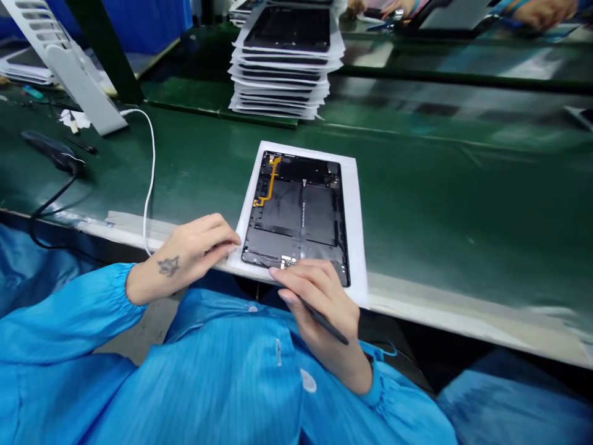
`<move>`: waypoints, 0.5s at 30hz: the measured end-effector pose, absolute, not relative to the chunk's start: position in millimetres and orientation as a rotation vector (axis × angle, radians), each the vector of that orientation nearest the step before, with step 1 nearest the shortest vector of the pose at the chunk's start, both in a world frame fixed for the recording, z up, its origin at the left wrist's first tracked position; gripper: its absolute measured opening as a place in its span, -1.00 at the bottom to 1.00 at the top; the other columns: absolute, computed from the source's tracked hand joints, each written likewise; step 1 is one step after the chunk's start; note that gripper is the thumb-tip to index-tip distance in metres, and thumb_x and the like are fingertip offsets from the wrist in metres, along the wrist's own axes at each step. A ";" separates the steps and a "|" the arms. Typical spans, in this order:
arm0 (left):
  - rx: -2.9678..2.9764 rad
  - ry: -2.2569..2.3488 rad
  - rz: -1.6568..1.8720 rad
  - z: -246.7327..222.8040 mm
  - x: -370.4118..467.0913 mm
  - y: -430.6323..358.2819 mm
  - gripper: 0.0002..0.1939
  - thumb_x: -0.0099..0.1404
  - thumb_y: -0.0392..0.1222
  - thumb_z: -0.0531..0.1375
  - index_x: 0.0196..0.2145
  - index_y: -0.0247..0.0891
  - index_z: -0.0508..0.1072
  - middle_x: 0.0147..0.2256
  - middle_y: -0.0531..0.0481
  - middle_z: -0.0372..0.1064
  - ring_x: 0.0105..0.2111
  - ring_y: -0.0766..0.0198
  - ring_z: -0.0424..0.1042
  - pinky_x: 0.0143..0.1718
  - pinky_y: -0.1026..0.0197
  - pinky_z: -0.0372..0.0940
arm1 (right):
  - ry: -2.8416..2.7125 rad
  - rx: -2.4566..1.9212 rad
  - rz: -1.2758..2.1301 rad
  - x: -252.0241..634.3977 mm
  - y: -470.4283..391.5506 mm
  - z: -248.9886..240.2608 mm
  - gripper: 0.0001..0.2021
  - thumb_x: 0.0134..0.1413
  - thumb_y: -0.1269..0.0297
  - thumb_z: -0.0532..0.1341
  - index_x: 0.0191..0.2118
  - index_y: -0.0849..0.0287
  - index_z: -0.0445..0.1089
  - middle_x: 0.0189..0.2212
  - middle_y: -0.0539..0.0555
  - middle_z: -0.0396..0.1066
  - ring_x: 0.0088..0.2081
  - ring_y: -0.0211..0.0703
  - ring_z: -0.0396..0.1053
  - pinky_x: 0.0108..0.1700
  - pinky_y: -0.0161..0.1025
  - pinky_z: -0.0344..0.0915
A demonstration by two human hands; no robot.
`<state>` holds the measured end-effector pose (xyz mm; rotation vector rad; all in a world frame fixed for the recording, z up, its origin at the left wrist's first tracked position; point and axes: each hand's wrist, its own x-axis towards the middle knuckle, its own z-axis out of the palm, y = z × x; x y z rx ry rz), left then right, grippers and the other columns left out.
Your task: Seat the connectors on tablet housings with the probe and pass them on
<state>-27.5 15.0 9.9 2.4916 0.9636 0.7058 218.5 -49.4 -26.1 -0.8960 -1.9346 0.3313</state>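
Note:
An opened tablet housing (319, 213) lies on a white sheet (356, 247) at the bench's front edge, its dark inside facing up. An orange flex cable (271, 183) runs along its upper left side, and a small board (288, 261) sits at the near edge. Pinched in my right hand (324, 296) is a slim black pen-like tool (331, 326); its tip is near the housing's near left edge. My left hand (197, 247) has its fingers bent together at the sheet's left edge, beside the housing; what lies between the fingertips, if anything, is hidden.
A tall stack of similar housings between white sheets (282, 86) stands behind. At left are a white stand (78, 74), a white cable (152, 154) and a black-corded tool (50, 151). Other people's hands (546, 12) show at the far side.

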 end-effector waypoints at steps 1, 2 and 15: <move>2.498 0.950 0.676 10.0 -24.6 17.1 -0.89 0.48 -0.34 0.12 -0.11 -0.25 0.44 -0.20 0.01 0.38 -0.22 0.34 0.41 -0.21 0.32 0.26 | -1.952 -0.892 0.320 217.7 -48.6 -26.1 -0.77 0.26 0.53 0.22 0.01 0.24 0.45 -0.23 0.13 0.48 -0.13 -0.09 0.34 -0.07 -0.13 0.36; 2.508 0.935 0.629 10.4 -21.7 19.3 -0.90 0.49 -0.32 0.12 -0.11 -0.24 0.43 -0.18 0.01 0.37 -0.21 0.33 0.40 -0.20 0.30 0.26 | -1.965 -0.889 0.314 217.1 -48.0 -26.1 -0.77 0.27 0.52 0.22 0.01 0.25 0.45 -0.23 0.13 0.48 -0.13 -0.09 0.34 -0.07 -0.12 0.36; 2.576 0.804 0.394 14.8 -4.2 35.0 -0.85 0.52 -0.30 0.00 -0.28 -0.20 0.20 -0.37 0.10 0.23 -0.45 0.35 0.23 -0.40 0.27 0.13 | -1.876 -0.914 0.346 226.0 -48.7 -23.6 -0.78 0.38 0.38 0.11 0.01 0.26 0.46 -0.12 0.20 0.44 0.04 0.01 0.37 0.08 0.00 0.35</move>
